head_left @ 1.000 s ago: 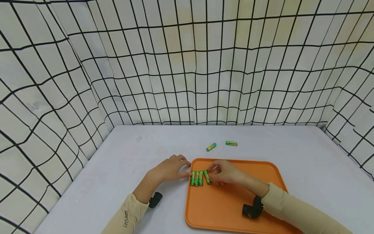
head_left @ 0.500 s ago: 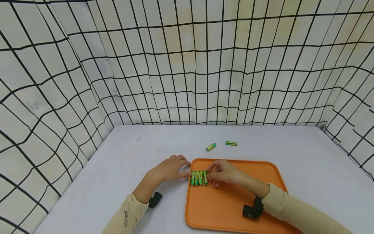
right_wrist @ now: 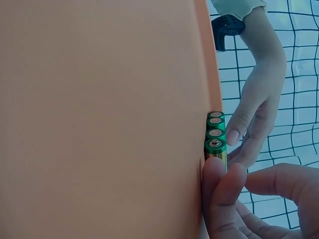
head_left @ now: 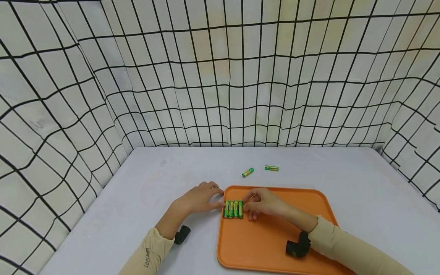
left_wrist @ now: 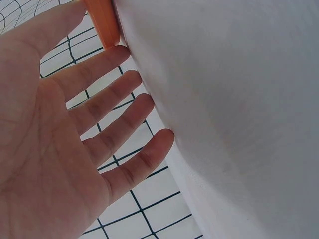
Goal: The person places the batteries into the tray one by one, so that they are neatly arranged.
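Moved since a second ago: rightmost battery (head_left: 240,209) on the tray (head_left: 261,244), then tilted and apart, now straight and against the other three batteries (head_left: 231,209). Nearest, beige sleeves (head_left: 331,236), with a black mount (head_left: 298,246) at each wrist. Next, right hand (head_left: 264,203) above the tray, fingers bent, tips touching the rightmost battery; pinching it or only pressing, cannot tell. Opposite, left hand (head_left: 199,199) relaxed, fingers spread, thumb and index tips at the tray's left edge. Between them, all four side by side along that edge, near the tray's far left corner. Beyond the tray's far edge, on the tabletop (head_left: 172,168): slanted battery (head_left: 248,172) and, right of it, crosswise battery (head_left: 271,168). Farthest, pale wall (head_left: 251,91) with black grid lines.
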{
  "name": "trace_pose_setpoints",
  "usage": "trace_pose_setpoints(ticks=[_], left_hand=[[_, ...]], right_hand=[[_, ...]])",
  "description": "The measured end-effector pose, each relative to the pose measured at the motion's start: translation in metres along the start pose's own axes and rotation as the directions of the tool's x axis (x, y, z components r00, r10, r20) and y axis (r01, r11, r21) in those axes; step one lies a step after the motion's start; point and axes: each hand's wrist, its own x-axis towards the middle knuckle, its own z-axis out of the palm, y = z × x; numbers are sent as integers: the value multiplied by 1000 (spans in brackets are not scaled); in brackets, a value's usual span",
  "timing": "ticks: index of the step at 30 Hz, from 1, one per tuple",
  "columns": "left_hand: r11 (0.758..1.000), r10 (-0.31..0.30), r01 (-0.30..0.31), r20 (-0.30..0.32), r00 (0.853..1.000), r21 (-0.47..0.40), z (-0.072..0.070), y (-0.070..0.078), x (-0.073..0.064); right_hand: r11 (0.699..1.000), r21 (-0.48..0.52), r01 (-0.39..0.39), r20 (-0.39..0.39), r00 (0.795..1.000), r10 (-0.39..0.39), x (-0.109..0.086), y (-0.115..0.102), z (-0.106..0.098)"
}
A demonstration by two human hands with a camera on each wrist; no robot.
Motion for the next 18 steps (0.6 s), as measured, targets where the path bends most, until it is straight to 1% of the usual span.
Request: trace_pose_setpoints(ticks=[7, 14, 18], left_hand=[[1000, 6, -6, -5, 1000, 4, 0, -1, 0], [1000, 0, 0, -1, 1000, 2, 1, -2, 1], [1000, -4, 4, 1, 1000, 2, 0, -1, 0]], right_hand=[[1000, -9, 7, -1, 1000, -7, 0, 2, -1], [1000, -11, -3, -27, 1000, 3, 1, 3, -3], [999, -35, 4, -38, 999, -5, -1, 2, -4]])
